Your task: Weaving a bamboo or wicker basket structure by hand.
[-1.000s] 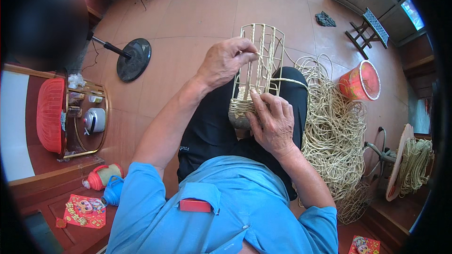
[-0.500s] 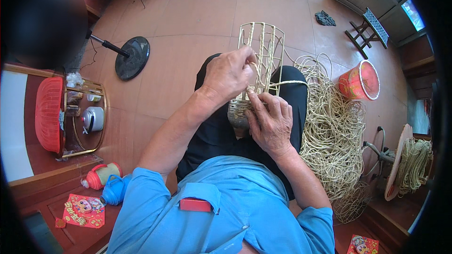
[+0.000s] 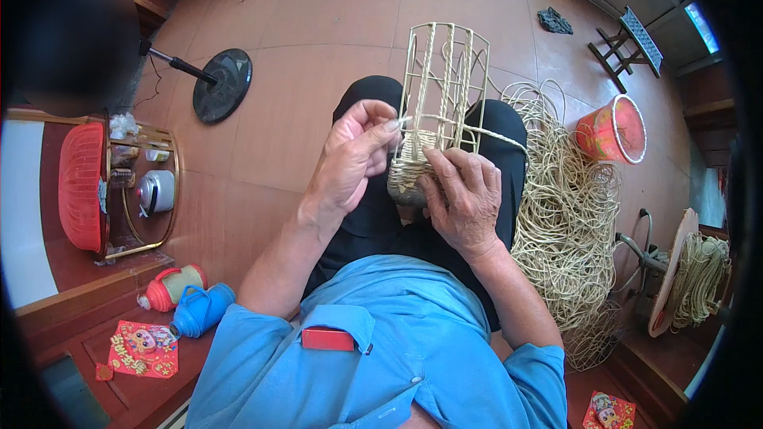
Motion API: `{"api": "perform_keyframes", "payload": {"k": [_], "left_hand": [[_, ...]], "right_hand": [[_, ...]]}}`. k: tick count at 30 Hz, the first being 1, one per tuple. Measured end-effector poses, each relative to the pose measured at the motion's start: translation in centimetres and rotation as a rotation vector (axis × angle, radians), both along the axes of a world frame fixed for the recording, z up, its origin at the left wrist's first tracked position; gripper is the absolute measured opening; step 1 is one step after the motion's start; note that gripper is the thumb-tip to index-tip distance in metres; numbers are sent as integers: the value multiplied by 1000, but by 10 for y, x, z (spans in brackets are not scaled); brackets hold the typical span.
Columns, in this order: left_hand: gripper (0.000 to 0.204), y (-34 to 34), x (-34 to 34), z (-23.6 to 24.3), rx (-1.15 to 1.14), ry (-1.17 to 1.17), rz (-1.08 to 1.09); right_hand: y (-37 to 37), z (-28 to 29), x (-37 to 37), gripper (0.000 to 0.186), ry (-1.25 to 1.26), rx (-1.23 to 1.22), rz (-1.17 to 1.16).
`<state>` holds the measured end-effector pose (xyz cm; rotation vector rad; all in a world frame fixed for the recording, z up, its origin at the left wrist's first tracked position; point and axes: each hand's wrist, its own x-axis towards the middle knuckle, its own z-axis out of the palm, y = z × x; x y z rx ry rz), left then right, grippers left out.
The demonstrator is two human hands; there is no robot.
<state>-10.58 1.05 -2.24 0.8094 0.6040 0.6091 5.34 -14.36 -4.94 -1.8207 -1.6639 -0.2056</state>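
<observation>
A long wire basket frame [image 3: 431, 83], its bars partly wrapped in straw-coloured cord, lies across my lap and points away from me. Its near end has a tightly woven section [image 3: 407, 168]. My left hand [image 3: 356, 155] is at the frame's left side, thumb and forefinger pinching the cord strand [image 3: 497, 137]. That strand runs through the bars and out to the right. My right hand [image 3: 467, 200] grips the woven near end from the right, fingertips on the weave and thumb lower down.
A big heap of loose cord [image 3: 566, 238] lies right of my knee. Beyond it stand a red bucket [image 3: 610, 131] and a small stool [image 3: 628, 48]. A cord reel [image 3: 683, 274] is far right. Leftward are a round black stand base [image 3: 222, 86], a shelf rack [image 3: 171, 214] and two flasks [image 3: 200, 310].
My left hand has drawn back left and down from the bars, pulling the strand across the frame. My right hand stays on the weave. The view has shifted slightly.
</observation>
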Motion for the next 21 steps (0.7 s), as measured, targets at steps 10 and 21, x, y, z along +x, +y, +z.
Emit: {"api": "perform_keyframes", "payload": {"k": [10, 21], "left_hand": [[20, 4, -16, -5, -139, -30, -19], [16, 16, -34, -13, -199, 4, -6]], "right_hand": [[-1, 4, 2, 34, 37, -8, 31], [5, 14, -7, 25, 50, 26, -30]]}}
